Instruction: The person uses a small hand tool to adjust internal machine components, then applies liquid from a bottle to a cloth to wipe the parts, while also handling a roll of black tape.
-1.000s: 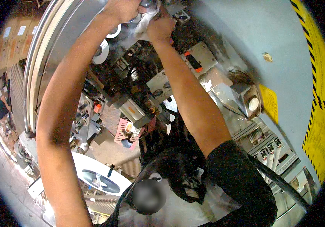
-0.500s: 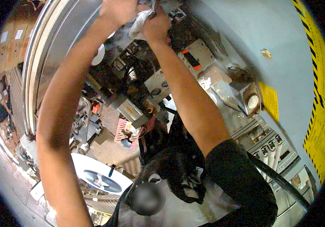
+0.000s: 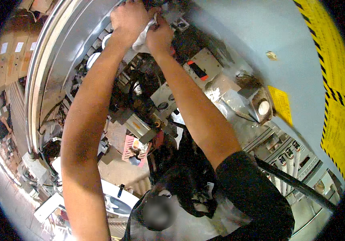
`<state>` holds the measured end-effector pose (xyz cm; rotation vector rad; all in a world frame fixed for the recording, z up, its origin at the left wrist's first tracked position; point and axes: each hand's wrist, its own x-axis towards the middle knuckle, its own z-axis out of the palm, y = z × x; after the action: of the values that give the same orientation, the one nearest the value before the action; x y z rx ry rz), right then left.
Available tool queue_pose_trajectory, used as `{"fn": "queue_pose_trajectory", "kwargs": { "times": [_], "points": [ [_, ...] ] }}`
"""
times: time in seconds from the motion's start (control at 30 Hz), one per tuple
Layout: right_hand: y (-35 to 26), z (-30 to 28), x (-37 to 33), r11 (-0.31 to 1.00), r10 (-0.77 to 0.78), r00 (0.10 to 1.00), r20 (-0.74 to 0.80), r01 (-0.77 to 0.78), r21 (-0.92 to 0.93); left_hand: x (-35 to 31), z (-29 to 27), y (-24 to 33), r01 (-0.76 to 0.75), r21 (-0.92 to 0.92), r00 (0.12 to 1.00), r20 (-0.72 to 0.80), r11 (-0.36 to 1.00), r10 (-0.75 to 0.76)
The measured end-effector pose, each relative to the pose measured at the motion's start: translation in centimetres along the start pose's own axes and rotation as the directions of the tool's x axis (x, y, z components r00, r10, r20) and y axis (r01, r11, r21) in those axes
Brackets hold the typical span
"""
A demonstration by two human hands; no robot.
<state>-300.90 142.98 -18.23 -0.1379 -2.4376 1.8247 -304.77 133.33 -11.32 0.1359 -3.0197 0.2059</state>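
Observation:
Both my arms reach up into the inside of a machine (image 3: 206, 60). My right hand (image 3: 159, 38) is closed on a crumpled white cloth (image 3: 140, 39), which hangs out between my two hands. Close beside it on the left, my left hand (image 3: 130, 20) has its back to me and its fingers curled; what they hold, if anything, is hidden. Dark, dusty machine parts lie behind the hands, and the spot they work on is out of sight at the top edge.
A grey panel with a yellow-black striped edge (image 3: 327, 84) stands at right. A black hose (image 3: 297, 186) runs past my right sleeve. White round parts (image 3: 93, 61) line the curved metal frame at left. Below are a pink slotted piece (image 3: 134, 150) and a white reel (image 3: 118, 199).
My left forearm has swung to the right, uncovering more machine parts on its left. Both hands, with the cloth, sit slightly further left and lower in view. The view itself has shifted a little.

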Motion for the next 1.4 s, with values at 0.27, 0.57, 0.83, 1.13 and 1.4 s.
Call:
{"fn": "queue_pose_trajectory", "kwargs": {
  "times": [0.27, 0.57, 0.83, 1.13, 1.4],
  "points": [
    [1.6, 1.0, 0.0, 0.996, -0.032, 0.996, -0.082, 0.025, -0.084, -0.2, -0.4, -3.0, -0.276, -0.078, 0.946, 0.152, 0.958, 0.285],
    [-0.2, 0.2, 0.2, 0.995, 0.092, 0.992, -0.086, -0.094, -0.018, -2.3, -5.1, 0.2, 0.055, -0.076, 0.998, 0.0, 0.996, -0.055],
    [-1.4, -1.2, 1.6, 0.942, 0.308, 0.878, -0.367, -0.228, 0.246, -2.5, -5.5, -1.8, 0.062, -0.415, 0.998, 0.021, 0.908, -0.058],
    [2.1, 1.6, 3.7, 0.965, 0.255, 0.943, -0.214, -0.236, 0.11, 1.5, 4.4, -1.7, -0.193, -0.333, 0.981, -0.035, 0.923, 0.193],
    [1.4, -0.1, 4.4, 0.934, 0.357, 0.932, -0.065, -0.356, 0.021, 2.1, 2.3, 2.8, 0.127, -0.211, 0.992, 0.008, 0.969, -0.128]
  ]
}}
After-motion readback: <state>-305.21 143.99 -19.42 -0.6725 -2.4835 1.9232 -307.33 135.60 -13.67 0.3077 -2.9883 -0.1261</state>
